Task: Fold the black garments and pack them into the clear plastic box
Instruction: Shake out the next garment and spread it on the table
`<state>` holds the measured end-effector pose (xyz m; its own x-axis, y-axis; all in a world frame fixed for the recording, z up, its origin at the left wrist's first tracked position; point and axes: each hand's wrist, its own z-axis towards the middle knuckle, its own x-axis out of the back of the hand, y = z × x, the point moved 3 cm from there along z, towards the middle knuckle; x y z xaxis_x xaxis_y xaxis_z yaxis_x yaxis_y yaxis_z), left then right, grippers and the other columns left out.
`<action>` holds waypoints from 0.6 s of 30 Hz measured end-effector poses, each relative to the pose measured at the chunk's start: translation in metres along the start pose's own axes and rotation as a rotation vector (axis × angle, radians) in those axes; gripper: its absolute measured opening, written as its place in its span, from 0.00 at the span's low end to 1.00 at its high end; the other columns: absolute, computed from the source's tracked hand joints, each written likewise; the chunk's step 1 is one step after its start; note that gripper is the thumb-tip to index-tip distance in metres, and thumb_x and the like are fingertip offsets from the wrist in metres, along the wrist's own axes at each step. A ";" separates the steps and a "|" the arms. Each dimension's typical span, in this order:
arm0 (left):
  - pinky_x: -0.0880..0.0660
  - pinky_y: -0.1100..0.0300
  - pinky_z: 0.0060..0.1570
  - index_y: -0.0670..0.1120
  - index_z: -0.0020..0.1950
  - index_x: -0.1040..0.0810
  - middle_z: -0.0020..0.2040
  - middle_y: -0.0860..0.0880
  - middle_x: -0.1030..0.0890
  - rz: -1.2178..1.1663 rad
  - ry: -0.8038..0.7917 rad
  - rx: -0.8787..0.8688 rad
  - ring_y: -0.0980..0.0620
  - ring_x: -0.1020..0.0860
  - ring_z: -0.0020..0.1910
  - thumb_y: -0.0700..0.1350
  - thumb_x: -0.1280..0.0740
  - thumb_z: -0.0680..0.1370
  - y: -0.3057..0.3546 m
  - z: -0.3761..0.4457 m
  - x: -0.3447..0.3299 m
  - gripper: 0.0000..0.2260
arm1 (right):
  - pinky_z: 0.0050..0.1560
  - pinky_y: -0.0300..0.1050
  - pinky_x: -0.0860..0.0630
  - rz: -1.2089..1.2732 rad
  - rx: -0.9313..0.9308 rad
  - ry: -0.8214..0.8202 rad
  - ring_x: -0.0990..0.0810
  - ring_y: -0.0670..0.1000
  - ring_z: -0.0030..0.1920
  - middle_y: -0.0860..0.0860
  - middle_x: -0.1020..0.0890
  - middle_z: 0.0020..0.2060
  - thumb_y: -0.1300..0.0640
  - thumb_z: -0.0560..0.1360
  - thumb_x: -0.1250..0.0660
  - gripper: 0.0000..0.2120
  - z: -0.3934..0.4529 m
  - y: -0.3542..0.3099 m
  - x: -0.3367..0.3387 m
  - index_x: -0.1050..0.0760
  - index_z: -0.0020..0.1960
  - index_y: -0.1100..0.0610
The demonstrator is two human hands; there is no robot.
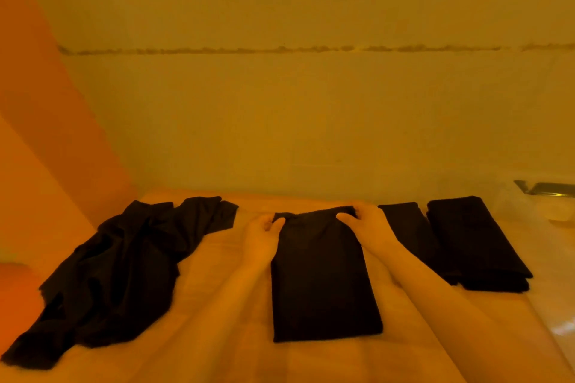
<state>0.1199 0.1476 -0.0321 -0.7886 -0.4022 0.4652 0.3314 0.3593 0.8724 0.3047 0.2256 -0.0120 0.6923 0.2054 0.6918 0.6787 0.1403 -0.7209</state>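
- While the left hand [260, 238] and right hand [370, 225] pinch the far corners of the folded garment [323, 283] mid-table, two folded pieces [466, 242] lie at right.
- An unfolded heap [124, 264] waits at left.
- The clear box [557, 211] (far right, barely visible) appears unpacked.
- No legible writing appears.
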 end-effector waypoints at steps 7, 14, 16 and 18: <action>0.35 0.63 0.59 0.45 0.67 0.30 0.66 0.47 0.29 0.336 0.135 -0.361 0.49 0.31 0.65 0.45 0.40 0.80 -0.029 0.013 -0.005 0.16 | 0.56 0.53 0.25 -0.475 0.405 0.236 0.22 0.57 0.57 0.55 0.20 0.55 0.56 0.69 0.27 0.20 0.005 0.017 -0.035 0.24 0.60 0.59; 0.37 0.59 0.66 0.47 0.70 0.31 0.69 0.48 0.30 0.533 -0.054 -0.317 0.50 0.35 0.69 0.50 0.41 0.81 -0.035 0.030 -0.018 0.18 | 0.73 0.48 0.44 -0.518 0.205 -0.013 0.39 0.51 0.72 0.52 0.35 0.72 0.50 0.81 0.46 0.22 0.020 0.039 -0.045 0.39 0.73 0.56; 0.38 0.59 0.66 0.47 0.68 0.29 0.69 0.48 0.30 0.620 0.000 -0.342 0.49 0.35 0.68 0.49 0.42 0.81 -0.030 0.033 -0.013 0.17 | 0.74 0.47 0.46 -0.607 0.214 -0.062 0.42 0.51 0.74 0.52 0.39 0.73 0.50 0.82 0.50 0.23 0.022 0.033 -0.046 0.42 0.74 0.57; 0.41 0.58 0.68 0.46 0.71 0.32 0.71 0.47 0.33 0.698 0.057 -0.407 0.48 0.37 0.71 0.49 0.45 0.82 -0.022 0.020 -0.009 0.18 | 0.72 0.50 0.47 -0.668 0.261 -0.046 0.43 0.52 0.74 0.53 0.41 0.74 0.51 0.82 0.50 0.23 0.016 0.025 -0.044 0.44 0.74 0.58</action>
<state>0.1092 0.1605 -0.0582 -0.3058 -0.2446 0.9201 0.9086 0.2137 0.3588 0.2873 0.2351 -0.0618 0.1342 0.0349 0.9903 0.8692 0.4758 -0.1345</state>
